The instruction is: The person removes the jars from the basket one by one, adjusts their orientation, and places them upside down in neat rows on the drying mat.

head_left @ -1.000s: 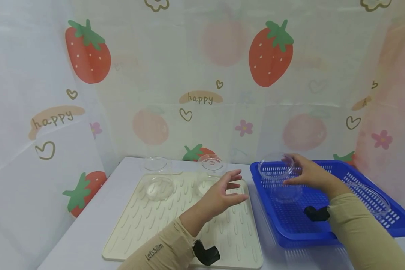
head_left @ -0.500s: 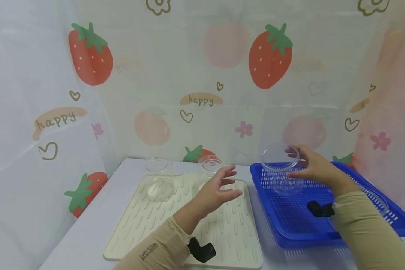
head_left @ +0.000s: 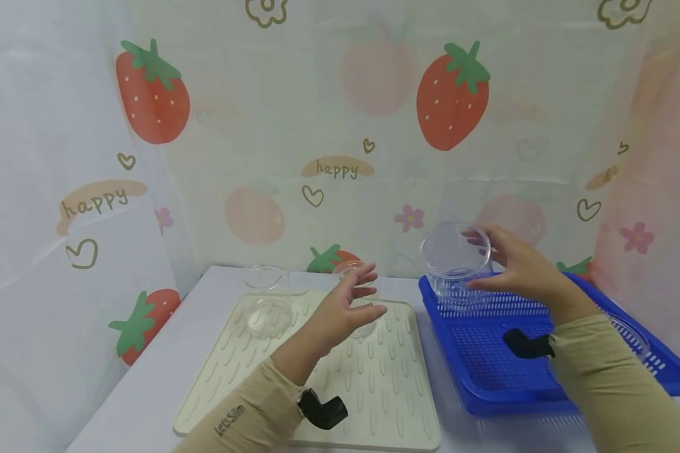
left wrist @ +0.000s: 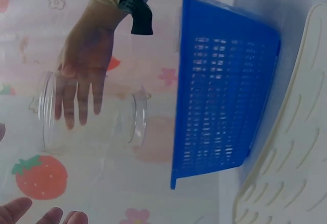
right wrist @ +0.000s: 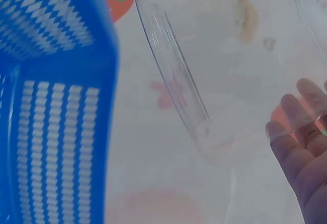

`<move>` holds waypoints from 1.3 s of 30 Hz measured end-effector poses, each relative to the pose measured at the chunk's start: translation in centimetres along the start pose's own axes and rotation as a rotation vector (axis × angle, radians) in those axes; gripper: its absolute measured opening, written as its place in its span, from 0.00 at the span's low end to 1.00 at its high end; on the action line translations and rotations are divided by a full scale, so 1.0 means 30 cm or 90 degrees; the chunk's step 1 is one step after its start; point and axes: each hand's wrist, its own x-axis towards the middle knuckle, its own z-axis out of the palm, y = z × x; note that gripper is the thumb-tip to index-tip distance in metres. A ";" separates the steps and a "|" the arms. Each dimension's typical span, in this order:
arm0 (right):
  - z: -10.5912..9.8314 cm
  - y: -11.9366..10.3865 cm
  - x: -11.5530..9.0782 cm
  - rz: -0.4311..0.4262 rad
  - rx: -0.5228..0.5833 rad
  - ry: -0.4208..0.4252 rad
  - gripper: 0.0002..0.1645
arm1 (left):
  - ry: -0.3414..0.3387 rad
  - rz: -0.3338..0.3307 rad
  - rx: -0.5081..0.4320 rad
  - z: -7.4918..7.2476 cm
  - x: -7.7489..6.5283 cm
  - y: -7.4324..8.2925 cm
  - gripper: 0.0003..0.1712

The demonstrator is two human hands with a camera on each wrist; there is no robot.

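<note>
Gripping clear jar above blue basket with right hand; left hand hovering spread over mat. Two jars standing there, seemingly done; held jar and clear piece in basket apparently remaining.

Jar above basket, right of mat

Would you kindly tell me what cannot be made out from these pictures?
- Head view: much of the mat's right-hand jar, behind the left hand.
- Head view: part of the clear container in the blue basket, behind the right sleeve; its full shape is unclear.
- Left wrist view: most of the left hand, cut off by the picture's edge.
- Right wrist view: part of the right hand, cut off by the right edge.
</note>
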 end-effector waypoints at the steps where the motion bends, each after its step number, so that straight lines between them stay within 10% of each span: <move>1: 0.005 -0.012 0.009 -0.010 -0.006 -0.001 0.52 | 0.003 0.005 -0.002 -0.009 -0.001 0.002 0.40; 18: 0.161 -0.175 0.122 -0.079 0.016 -0.052 0.59 | 0.042 0.054 0.036 -0.097 -0.079 0.033 0.43; 39: 0.342 -0.317 0.157 -0.148 0.001 -0.146 0.58 | 0.090 0.124 0.256 -0.144 -0.207 0.037 0.52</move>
